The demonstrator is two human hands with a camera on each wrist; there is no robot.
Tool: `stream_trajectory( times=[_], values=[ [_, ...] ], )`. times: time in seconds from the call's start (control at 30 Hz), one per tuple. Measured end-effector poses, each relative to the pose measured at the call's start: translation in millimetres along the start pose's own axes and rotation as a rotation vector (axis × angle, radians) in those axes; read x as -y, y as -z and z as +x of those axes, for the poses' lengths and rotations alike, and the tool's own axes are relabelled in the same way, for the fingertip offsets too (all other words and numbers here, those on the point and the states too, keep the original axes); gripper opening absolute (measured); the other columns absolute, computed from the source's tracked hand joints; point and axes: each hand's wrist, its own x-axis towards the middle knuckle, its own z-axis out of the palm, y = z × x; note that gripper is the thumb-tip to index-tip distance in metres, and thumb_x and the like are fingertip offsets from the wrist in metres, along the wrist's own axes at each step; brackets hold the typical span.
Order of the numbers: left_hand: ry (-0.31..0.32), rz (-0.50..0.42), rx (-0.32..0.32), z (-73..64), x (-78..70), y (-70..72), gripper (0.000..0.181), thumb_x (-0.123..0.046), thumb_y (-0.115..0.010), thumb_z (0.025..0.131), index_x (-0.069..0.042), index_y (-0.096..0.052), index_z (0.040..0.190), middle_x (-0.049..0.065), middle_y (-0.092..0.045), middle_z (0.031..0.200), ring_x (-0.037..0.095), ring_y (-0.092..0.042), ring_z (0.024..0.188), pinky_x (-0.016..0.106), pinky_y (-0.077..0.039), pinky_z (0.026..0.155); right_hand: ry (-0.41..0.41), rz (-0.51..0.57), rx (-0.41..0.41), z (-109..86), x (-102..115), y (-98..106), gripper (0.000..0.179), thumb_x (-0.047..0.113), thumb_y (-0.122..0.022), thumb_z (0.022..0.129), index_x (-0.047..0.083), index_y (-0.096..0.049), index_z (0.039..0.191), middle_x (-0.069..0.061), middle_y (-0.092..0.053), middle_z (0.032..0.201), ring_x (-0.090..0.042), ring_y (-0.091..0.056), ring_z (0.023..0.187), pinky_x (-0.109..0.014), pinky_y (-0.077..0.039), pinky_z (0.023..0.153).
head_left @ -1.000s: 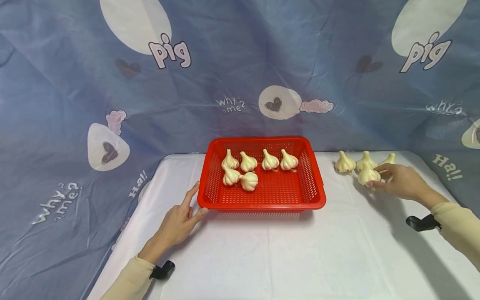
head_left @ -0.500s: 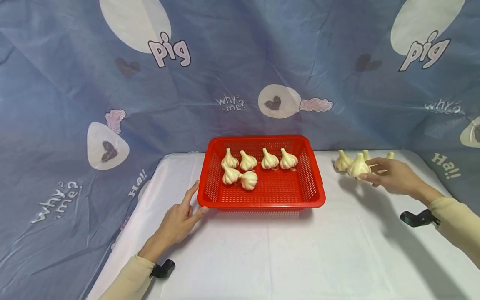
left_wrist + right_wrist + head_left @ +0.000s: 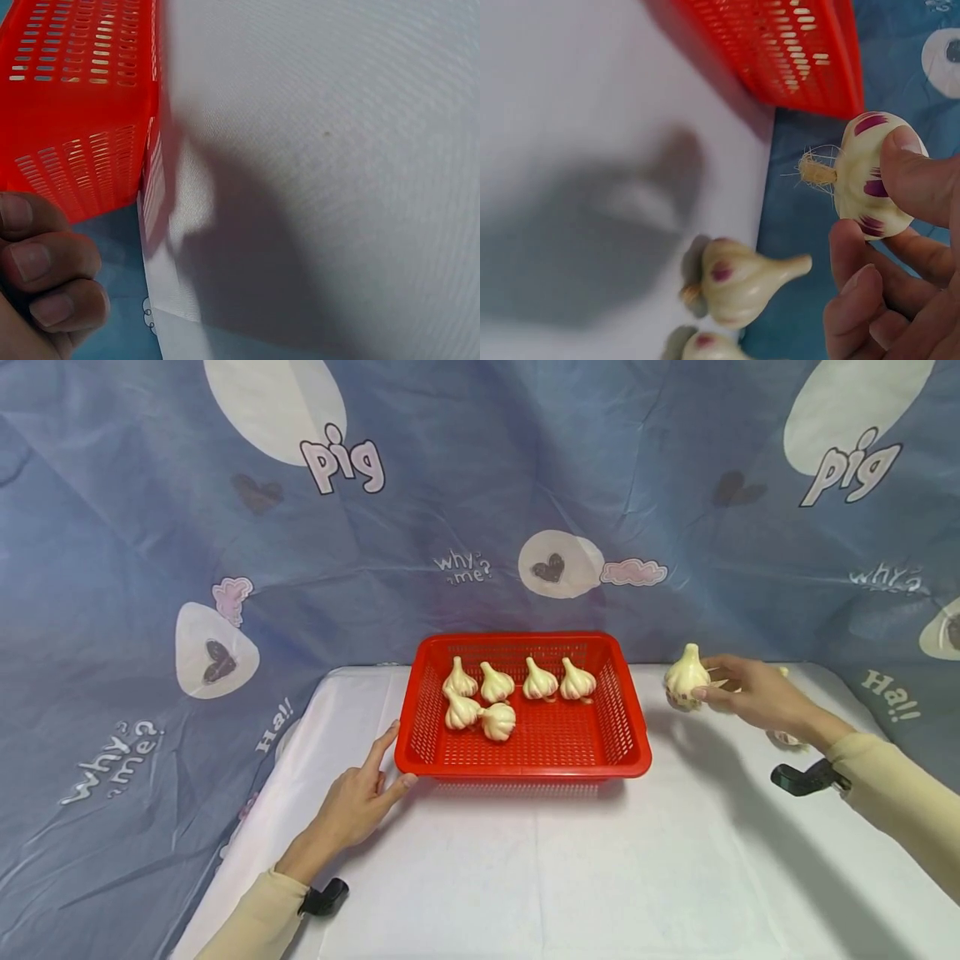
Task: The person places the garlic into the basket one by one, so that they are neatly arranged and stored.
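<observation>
In the head view my right hand (image 3: pixel 761 693) holds a garlic bulb (image 3: pixel 687 670) with its neck upward, right of the red basket (image 3: pixel 525 772). The right wrist view shows thumb and fingers pinching that bulb (image 3: pixel 866 180), with its purple marks and dry roots facing the camera. Several garlic bulbs (image 3: pixel 540 681) sit inside the basket, toward its back and left. My left hand (image 3: pixel 360 806) is at the basket's front left corner, its index finger and thumb spread against the rim. Its other fingers (image 3: pixel 56 262) are bent beside the basket wall in the left wrist view.
More bulbs lie on the white-covered table (image 3: pixel 600 877) at the right, partly hidden by my right hand. Two of them, a whole bulb (image 3: pixel 742 281) and a cut-off one (image 3: pixel 709 346), show in the right wrist view. A blue printed cloth (image 3: pixel 450 485) hangs behind.
My right hand has carried the garlic bulb leftward and slightly up, toward the basket, uncovering part of another bulb at the right. The left hand and the basket stay in place.
</observation>
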Motion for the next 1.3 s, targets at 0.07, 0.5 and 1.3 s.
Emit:
stream_trajectory(
  times=[0.07, 0.5, 1.3],
  values=[
    [0.003, -0.001, 0.000, 0.0, -0.6, 0.2, 0.083, -0.046, -0.072, 0.100, -0.030, -0.028, 0.168, -0.014, -0.036, 0.055, 0.003, -0.030, 0.048, 0.026, -0.029, 0.049, 0.005, 0.009, 0.002, 3.6, 6, -1, 0.052, 0.024, -0.074, 0.101, -0.004, -0.059, 0.142, -0.030, -0.069, 0.132, -0.038, -0.073, 0.108, -0.021, -0.054, 0.075],
    [-0.009, -0.002, -0.013, -1.4, 0.1, 0.1, 0.082, -0.044, -0.073, 0.099, -0.027, -0.030, 0.168, -0.015, -0.035, 0.055, 0.002, -0.029, 0.047, 0.025, -0.028, 0.049, 0.067, 0.039, -0.008, 23.4, 40, -17, 0.048, 0.026, -0.077, 0.099, 0.001, -0.064, 0.138, -0.021, -0.075, 0.124, -0.031, -0.073, 0.103, -0.024, -0.053, 0.075],
    [-0.010, -0.013, -0.007, 0.6, 1.4, -0.8, 0.084, -0.045, -0.073, 0.099, -0.029, -0.028, 0.168, -0.014, -0.036, 0.057, 0.003, -0.030, 0.048, 0.025, -0.028, 0.049, 0.148, 0.060, 0.037, 62.9, 90, -49, 0.054, 0.030, -0.084, 0.093, 0.006, -0.066, 0.138, -0.016, -0.076, 0.122, -0.031, -0.072, 0.105, -0.050, -0.053, 0.094]
  ],
)
